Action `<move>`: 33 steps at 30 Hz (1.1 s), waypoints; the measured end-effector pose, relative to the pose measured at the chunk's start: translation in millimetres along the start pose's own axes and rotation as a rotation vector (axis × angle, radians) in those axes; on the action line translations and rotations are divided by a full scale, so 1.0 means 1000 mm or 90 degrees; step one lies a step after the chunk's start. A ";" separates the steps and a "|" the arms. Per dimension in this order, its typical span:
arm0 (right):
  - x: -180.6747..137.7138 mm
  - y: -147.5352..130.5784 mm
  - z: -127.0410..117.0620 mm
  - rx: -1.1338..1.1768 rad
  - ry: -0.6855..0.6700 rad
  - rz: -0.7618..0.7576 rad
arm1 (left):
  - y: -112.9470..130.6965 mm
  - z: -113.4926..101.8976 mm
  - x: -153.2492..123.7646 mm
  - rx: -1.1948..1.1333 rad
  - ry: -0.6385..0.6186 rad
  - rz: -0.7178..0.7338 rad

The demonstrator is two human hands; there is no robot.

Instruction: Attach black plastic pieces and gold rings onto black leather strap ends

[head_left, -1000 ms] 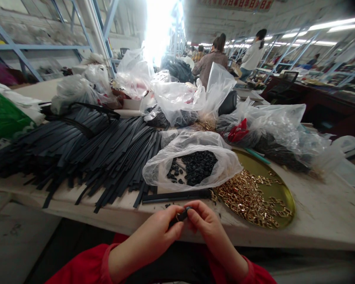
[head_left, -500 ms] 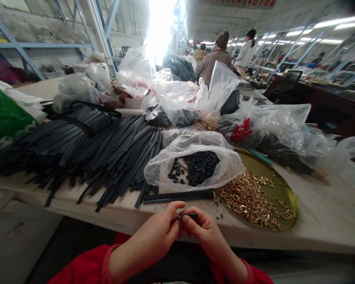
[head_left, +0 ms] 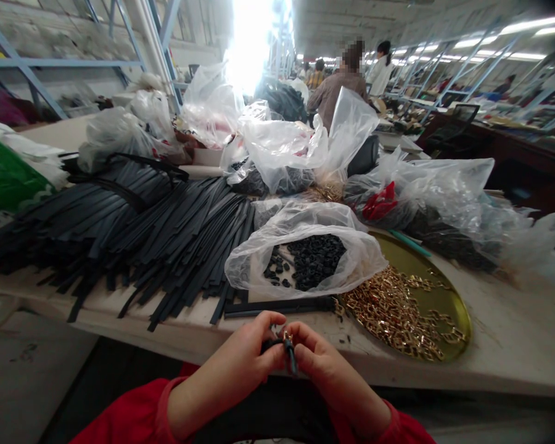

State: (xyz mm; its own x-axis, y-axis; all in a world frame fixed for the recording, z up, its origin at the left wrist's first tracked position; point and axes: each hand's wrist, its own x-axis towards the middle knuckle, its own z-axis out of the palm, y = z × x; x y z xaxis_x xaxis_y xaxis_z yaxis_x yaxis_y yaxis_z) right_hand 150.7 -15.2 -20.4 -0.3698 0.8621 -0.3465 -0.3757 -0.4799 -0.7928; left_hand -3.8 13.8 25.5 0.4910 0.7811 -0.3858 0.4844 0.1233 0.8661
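You wear a bright red top with long sleeves. The left sleeve bunches in soft folds and its cuff sits pushed up the forearm, well short of the wrist. The right sleeve shows the same red cloth, its cuff likewise drawn back. Your left hand and right hand are bare: no gloves, rings or watch show.
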 end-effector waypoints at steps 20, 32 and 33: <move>-0.010 0.001 -0.009 -0.344 0.172 -0.183 | -0.005 0.012 -0.007 -0.218 -0.058 -0.039; -0.020 -0.005 -0.009 -0.114 0.033 0.002 | -0.012 0.016 -0.007 -0.434 -0.144 -0.111; -0.020 -0.005 -0.009 -0.103 0.031 0.005 | -0.012 0.016 -0.006 -0.457 -0.149 -0.120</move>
State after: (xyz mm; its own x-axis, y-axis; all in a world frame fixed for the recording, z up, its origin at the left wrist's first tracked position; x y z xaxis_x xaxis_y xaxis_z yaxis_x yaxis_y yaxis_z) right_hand 167.7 -28.4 -14.5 -0.3289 0.8672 -0.3740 -0.2291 -0.4575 -0.8592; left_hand -1.1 -2.0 11.9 0.6256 0.5685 -0.5343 0.0256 0.6695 0.7423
